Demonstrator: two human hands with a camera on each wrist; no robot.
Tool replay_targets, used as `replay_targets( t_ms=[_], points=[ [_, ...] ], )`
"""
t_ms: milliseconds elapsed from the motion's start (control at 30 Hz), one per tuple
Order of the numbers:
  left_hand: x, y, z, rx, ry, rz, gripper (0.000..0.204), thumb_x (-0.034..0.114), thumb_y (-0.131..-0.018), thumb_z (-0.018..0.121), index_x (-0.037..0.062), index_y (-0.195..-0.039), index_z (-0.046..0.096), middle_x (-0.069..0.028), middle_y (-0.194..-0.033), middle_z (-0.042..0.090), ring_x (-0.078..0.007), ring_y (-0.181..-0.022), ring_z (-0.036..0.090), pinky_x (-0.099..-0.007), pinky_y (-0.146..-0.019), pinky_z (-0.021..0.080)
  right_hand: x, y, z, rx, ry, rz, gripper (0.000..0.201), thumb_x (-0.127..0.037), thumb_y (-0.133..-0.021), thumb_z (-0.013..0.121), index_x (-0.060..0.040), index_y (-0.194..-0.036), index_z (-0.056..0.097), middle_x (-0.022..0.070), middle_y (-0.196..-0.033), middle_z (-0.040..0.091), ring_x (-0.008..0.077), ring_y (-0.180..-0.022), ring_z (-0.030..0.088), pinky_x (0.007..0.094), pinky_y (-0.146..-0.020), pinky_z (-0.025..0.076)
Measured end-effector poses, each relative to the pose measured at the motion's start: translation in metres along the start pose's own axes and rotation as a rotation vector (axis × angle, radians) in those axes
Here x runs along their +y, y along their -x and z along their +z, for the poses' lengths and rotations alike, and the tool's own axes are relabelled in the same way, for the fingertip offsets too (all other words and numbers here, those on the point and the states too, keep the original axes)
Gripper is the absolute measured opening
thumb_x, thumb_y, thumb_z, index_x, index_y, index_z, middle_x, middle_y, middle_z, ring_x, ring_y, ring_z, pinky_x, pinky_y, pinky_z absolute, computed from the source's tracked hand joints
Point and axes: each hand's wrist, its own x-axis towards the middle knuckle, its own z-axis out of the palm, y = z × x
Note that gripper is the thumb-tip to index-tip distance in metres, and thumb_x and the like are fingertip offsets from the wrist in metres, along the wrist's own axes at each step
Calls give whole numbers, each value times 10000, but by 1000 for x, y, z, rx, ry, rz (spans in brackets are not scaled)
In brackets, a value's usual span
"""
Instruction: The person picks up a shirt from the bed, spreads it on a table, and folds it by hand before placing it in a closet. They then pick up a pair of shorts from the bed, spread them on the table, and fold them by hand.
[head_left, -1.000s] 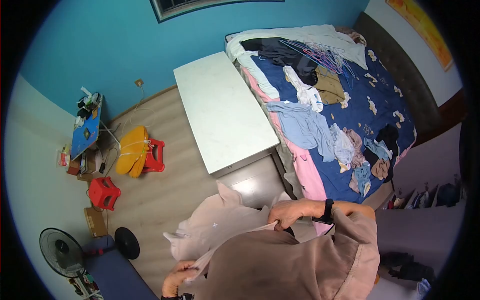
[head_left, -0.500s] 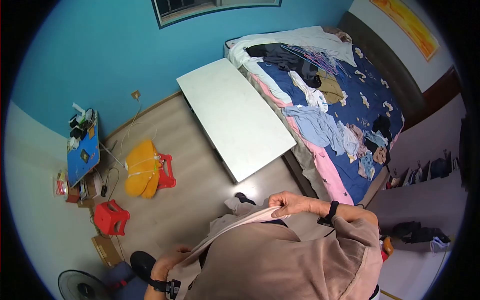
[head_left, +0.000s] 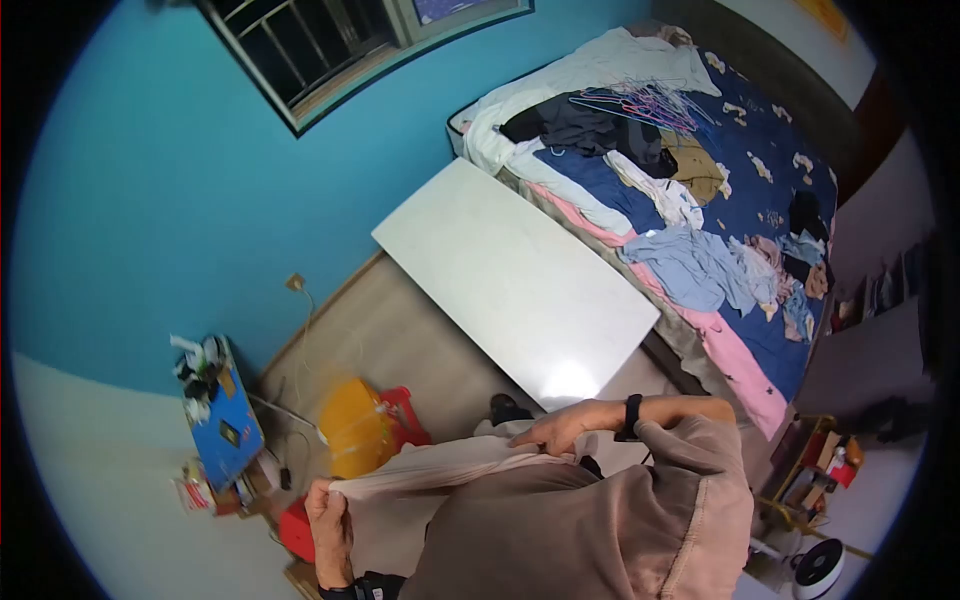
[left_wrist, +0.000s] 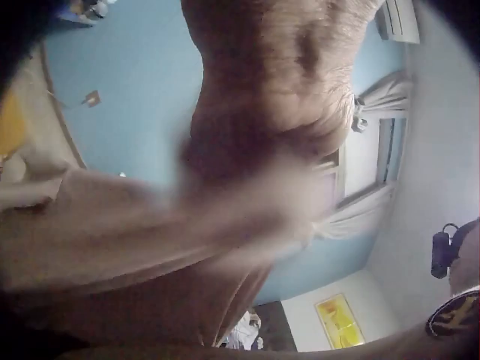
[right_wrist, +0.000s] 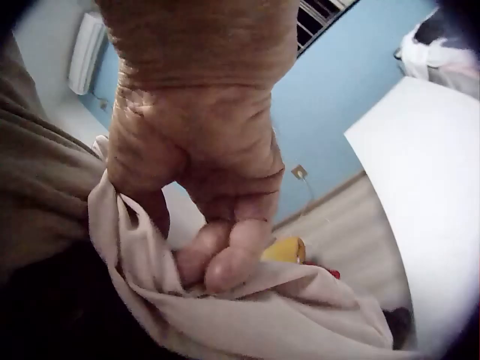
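Note:
A pale beige garment [head_left: 430, 465] is stretched between both hands in front of the person's brown shirt [head_left: 590, 530]. The left hand [head_left: 328, 515] grips its left end; in the left wrist view that hand [left_wrist: 262, 127] is partly blurred, with the cloth [left_wrist: 112, 232] running from it. The right hand [head_left: 565, 428] holds the other end near the body. Seen by the right wrist camera, the fingers of the right hand [right_wrist: 202, 172] curl into the folds of the cloth [right_wrist: 247, 319].
Ahead stands a white table [head_left: 520, 280], beside a bed with scattered clothes [head_left: 695, 265] and a pile of hangers [head_left: 645, 105]. At the left are a yellow cushion [head_left: 355, 430] on a red stool [head_left: 405, 415] and a small blue table [head_left: 222, 425]. A shelf rack [head_left: 810, 470] stands at the right.
The left hand has risen, pulling the garment's left end up and taut; the garment first hung spread lower down. The right hand still grips it. The head view has turned.

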Motion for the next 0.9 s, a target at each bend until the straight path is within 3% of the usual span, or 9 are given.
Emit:
replay_targets(
  t_ms=[133, 233, 300, 433, 533, 667, 733, 833, 900],
  points=[
    [62, -62, 7, -186, -76, 26, 226, 216, -899, 699, 24, -902, 580, -40, -801, 625, -101, -705, 550, -248, -681, 439, -33, -67, -62, 102, 397, 4, 913, -40, -681, 580, -112, -1520, 228, 228, -1424, 426, 392, -1279, 446, 422, -1035, 401],
    [94, -112, 15, -334, -125, 41, 224, 220, -889, 712, 31, -843, 601, -29, -770, 620, -94, -670, 545, -235, -629, 421, -72, -128, -101, 402, 270, -703, 953, 3, -676, 644, -29, -1510, 184, 203, -1538, 202, 342, -1398, 289, 399, -1081, 355],
    [110, -152, 29, -398, -231, 139, 252, 250, -874, 723, 28, -791, 637, -25, -697, 607, -98, -622, 547, -233, -599, 412, -132, -139, -125, 441, 226, -866, 892, -5, -695, 664, -18, -1482, 244, 196, -1487, 317, 315, -1347, 370, 388, -1066, 366],
    [150, -232, 48, -694, -625, 247, 233, 246, -848, 715, 25, -784, 675, -68, -622, 615, -118, -573, 575, -258, -559, 433, -165, -159, -152, 484, -2, -699, 752, -11, -703, 686, -49, -1399, 404, 161, -1306, 524, 275, -1214, 507, 372, -1006, 416],
    [168, -282, 51, -889, -878, 451, 134, 145, -827, 682, 11, -833, 688, -99, -720, 668, -145, -603, 608, -292, -560, 466, -146, -168, -186, 769, -78, -638, 452, -45, -674, 746, -24, -1112, 637, 120, -974, 637, 247, -970, 618, 350, -864, 482],
    [198, -336, 71, -987, -968, 383, 135, 84, -863, 610, 15, -952, 686, -84, -733, 645, -162, -607, 577, -313, -568, 466, -123, -168, -232, 1044, 86, -730, 186, 26, -672, 709, 25, -849, 651, 134, -1134, 611, 288, -1052, 585, 373, -877, 488],
    [207, -368, 72, -978, -953, 418, 125, 102, -890, 579, 21, -948, 656, -63, -698, 598, -157, -611, 532, -307, -572, 445, -132, -158, -248, 1189, 174, -710, 132, -36, -728, 694, 20, -831, 635, 132, -1035, 636, 255, -955, 611, 351, -825, 494],
    [217, -420, 70, -1049, -859, 510, 129, 136, -905, 565, 22, -932, 619, -59, -706, 563, -148, -640, 501, -296, -597, 430, -144, -131, -260, 1042, -300, -518, 167, -173, -823, 727, -46, -891, 643, 10, -747, 607, 74, -721, 543, 238, -657, 428],
    [231, -444, 74, -1122, -839, 498, 139, 153, -910, 561, 20, -923, 601, -64, -721, 552, -142, -659, 492, -289, -614, 425, -156, -121, -254, 1104, -479, -409, 252, -199, -807, 742, -52, -981, 634, 11, -729, 584, 59, -717, 534, 230, -667, 432]
  ],
)
